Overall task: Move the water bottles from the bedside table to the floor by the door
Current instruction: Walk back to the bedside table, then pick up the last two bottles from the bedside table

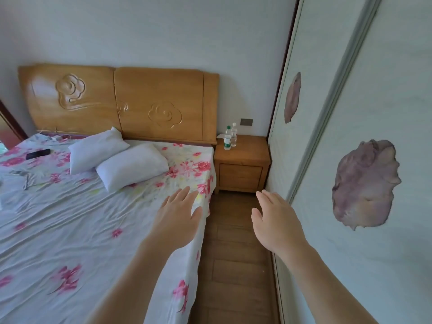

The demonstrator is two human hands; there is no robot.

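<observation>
Water bottles: green-label bottle (227,139) in front, clear bottle (234,134) just behind, both upright at the back-left corner of the bench (247,152), beside the headboard (159,106).
Left hand (180,213): fingers straight and spread, holding nothing, over the bed (70,218) edge.
Right hand (273,218): flat, spread, empty, above the wood floor (233,249), near the wardrobe door (350,230).
Gap: both hands well apart from the bottles.

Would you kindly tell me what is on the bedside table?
On the bedside table, back left, stand a green-capped bottle and a white-capped bottle, which it partly covers. Something white lies beside them, too small to identify.
</observation>
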